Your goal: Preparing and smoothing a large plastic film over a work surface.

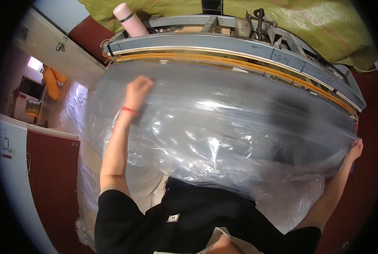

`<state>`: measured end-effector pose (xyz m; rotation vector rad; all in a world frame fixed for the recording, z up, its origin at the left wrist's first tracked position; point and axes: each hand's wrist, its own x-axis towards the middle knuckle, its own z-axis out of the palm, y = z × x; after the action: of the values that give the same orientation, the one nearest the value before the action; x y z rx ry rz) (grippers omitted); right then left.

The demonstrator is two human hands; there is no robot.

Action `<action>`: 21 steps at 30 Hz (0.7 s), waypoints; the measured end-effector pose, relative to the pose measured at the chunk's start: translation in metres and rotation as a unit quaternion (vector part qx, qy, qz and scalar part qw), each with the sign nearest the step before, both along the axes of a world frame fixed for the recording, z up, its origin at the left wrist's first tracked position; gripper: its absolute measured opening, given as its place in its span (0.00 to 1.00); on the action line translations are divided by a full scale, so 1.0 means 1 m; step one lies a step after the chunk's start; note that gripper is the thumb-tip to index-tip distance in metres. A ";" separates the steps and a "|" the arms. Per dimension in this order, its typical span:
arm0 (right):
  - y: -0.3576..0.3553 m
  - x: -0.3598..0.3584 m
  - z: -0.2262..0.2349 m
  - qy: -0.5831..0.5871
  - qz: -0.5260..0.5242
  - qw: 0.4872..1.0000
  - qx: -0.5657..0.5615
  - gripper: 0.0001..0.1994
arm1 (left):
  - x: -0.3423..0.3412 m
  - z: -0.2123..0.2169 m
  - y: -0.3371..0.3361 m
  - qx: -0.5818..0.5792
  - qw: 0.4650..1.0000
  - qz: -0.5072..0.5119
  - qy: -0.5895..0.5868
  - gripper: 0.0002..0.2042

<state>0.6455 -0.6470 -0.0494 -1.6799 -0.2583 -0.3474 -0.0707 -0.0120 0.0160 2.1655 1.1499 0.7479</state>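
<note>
A wide sheet of clear plastic film [214, 122] lies over the dark work surface in front of me, wrinkled and glossy, and hangs down towards my body. At its right edge my right hand [356, 149] is closed on the film, and folds run out from the fingers. My left hand [139, 91], with a red bracelet [129, 110] at the wrist, is curled over the left part of the sheet. Its fingers are bent together and slightly blurred. I cannot make out what is in them, if anything.
Along the far side runs a grey metal frame [223, 44] with an orange bar [223, 60] before it. A pink bottle [130, 21] stands at the back left, a metal clamp [260, 21] at the back right. Yellow-green woven sheeting [320, 29] hangs behind. An opening [45, 93] lies left.
</note>
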 end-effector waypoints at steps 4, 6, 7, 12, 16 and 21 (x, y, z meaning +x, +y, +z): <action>0.008 -0.041 0.027 -0.006 -0.020 0.999 0.045 0.11 | -0.004 0.006 -0.014 0.152 0.982 -0.016 0.110 0.04; -0.009 -0.054 0.042 0.001 -0.060 0.996 0.061 0.12 | -0.007 0.002 -0.011 0.144 0.984 -0.031 0.101 0.03; -0.021 -0.057 0.044 -0.001 -0.061 0.996 0.061 0.12 | -0.008 0.002 -0.011 0.134 0.985 -0.044 0.097 0.03; -0.042 -0.082 0.058 0.024 -0.094 0.992 0.076 0.13 | -0.002 0.021 -0.027 0.184 0.980 -0.070 -0.012 0.03; -0.047 -0.098 0.060 0.036 -0.109 0.990 0.078 0.14 | -0.005 0.035 -0.038 0.176 0.976 -0.082 -0.098 0.02; -0.041 -0.115 0.061 0.026 -0.107 0.992 0.064 0.15 | -0.018 0.037 -0.041 -0.149 0.987 -0.034 -0.045 0.04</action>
<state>0.5302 -0.6880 0.0119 -1.5907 -0.0166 -0.4701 -0.0884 -0.0526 0.0529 1.8928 1.0616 0.5956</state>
